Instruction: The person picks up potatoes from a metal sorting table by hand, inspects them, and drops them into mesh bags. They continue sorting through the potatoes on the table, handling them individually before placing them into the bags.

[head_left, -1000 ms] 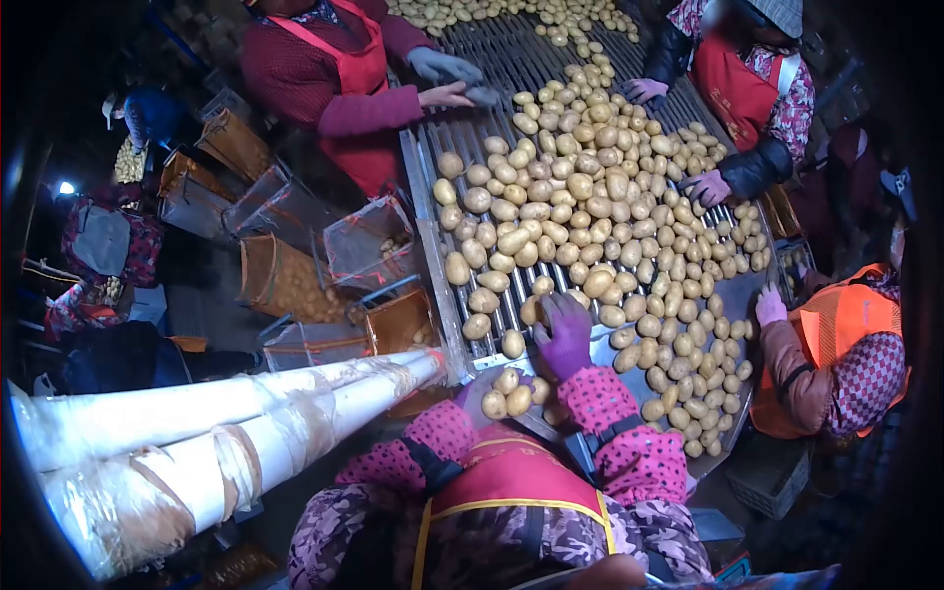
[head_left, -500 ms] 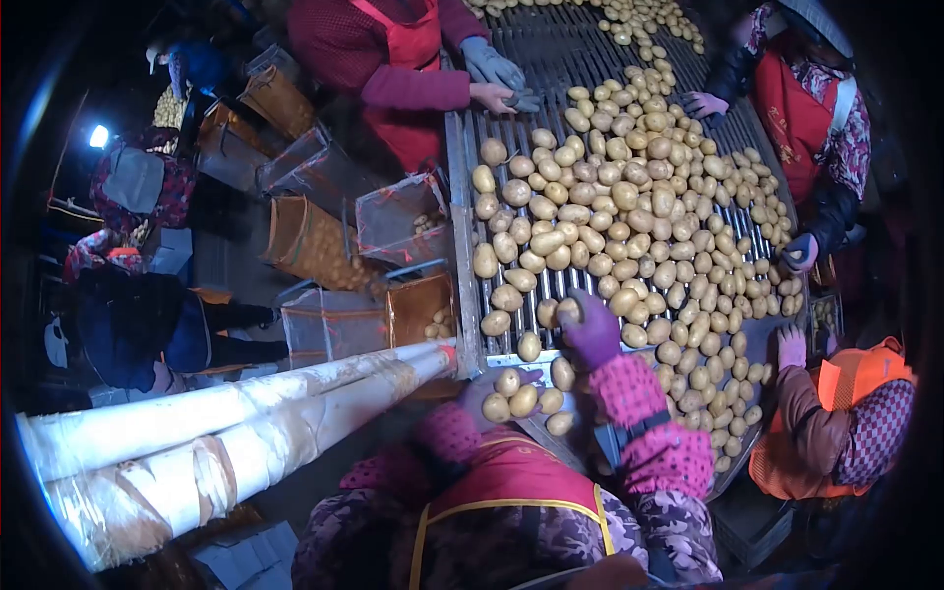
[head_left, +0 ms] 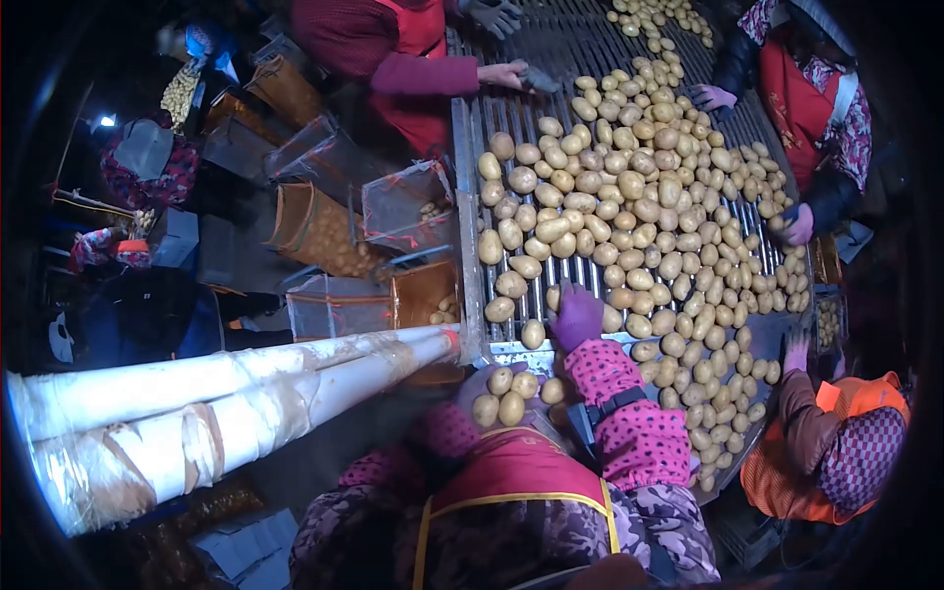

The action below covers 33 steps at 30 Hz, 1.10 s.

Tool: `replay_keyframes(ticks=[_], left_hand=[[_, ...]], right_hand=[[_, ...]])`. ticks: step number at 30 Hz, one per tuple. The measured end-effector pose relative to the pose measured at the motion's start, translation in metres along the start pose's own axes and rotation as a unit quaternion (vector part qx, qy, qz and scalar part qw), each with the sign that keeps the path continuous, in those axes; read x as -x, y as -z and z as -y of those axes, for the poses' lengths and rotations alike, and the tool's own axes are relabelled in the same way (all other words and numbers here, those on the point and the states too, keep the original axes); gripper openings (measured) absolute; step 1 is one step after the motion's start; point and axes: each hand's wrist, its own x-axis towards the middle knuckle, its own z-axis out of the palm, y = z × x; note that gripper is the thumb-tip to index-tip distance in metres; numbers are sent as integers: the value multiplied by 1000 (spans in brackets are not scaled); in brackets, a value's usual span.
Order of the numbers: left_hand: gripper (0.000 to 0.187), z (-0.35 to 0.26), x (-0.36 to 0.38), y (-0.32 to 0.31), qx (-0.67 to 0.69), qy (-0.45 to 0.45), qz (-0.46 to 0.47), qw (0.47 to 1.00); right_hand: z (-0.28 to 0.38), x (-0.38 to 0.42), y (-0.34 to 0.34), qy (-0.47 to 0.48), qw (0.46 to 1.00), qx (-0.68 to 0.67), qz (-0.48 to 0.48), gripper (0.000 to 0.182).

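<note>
My left hand (head_left: 474,385), in a purple glove, curls under several potatoes (head_left: 511,406) held close to the red apron; most of its fingers are hidden beneath them. At the near end of the roller bed (head_left: 506,339), my purple-gloved right hand (head_left: 578,319) reaches down with bent fingers on a potato (head_left: 553,297), partly covered by the fingertips. One loose potato (head_left: 553,390) lies between the left hand and the right sleeve. The large spread of potatoes (head_left: 639,211) covers the rollers beyond and to the right of my right hand.
White wrapped pipes (head_left: 246,398) run along my left. Mesh-sided crates (head_left: 408,206), some with potatoes, stand left of the bed's metal side rail (head_left: 467,246). Co-workers' hands reach over the bed at a bare hand (head_left: 503,76), a pink glove (head_left: 795,224) and another glove (head_left: 795,351).
My right hand has shifted slightly left and forward over the rollers. Potatoes near my left hand have changed position. The co-worker at upper left has moved both hands apart.
</note>
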Motion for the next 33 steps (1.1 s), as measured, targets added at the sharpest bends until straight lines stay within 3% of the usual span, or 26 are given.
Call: replay_keyframes(ticks=[2,5,6,7,9,11,12,14,16,18,21,22,26,28,30,33], left_hand=[[50,-2,-1,-17,26,34,-10,999],[53,11,-10,-43,56,64,-11,996],[53,43,-25,-60,-100,-39,30,994],[54,75,-40,-79,-247,-151,37,956],[54,77,-57,-89,-250,-120,71,958],[52,57,-47,-62,-127,-58,78,987],[50,19,-19,-7,0,-8,66,998],[50,14,-13,-6,44,-5,24,999],[53,25,-14,-18,-83,-70,-10,994],[54,30,-18,-28,-127,-86,-10,988],[48,49,-15,-70,-131,-99,-21,986],[47,50,-12,-74,-110,-88,-28,990],[47,0,12,-24,38,12,-43,998],[47,-14,18,-10,89,66,-38,993],[44,-7,14,-26,65,106,-6,992],[40,33,-38,-101,223,281,-17,933]], right_hand=[[0,0,-5,-3,997,-49,-60,39],[35,14,48,37,975,-129,-175,39],[43,19,65,32,976,-133,-168,38],[52,26,79,23,975,-158,-152,35],[49,41,80,12,971,-172,-169,42],[50,50,88,26,964,-204,-170,48],[51,54,90,34,960,-219,-171,51],[59,55,101,55,956,-213,-196,54],[66,57,109,65,953,-206,-211,55],[71,57,113,67,953,-201,-216,54],[54,56,86,-14,947,-276,-166,56],[50,55,72,-105,919,-350,-144,53],[43,44,62,27,983,-126,-131,53],[47,42,54,47,995,-76,-44,59],[61,40,47,90,995,30,14,62],[53,45,10,173,966,133,142,55]])
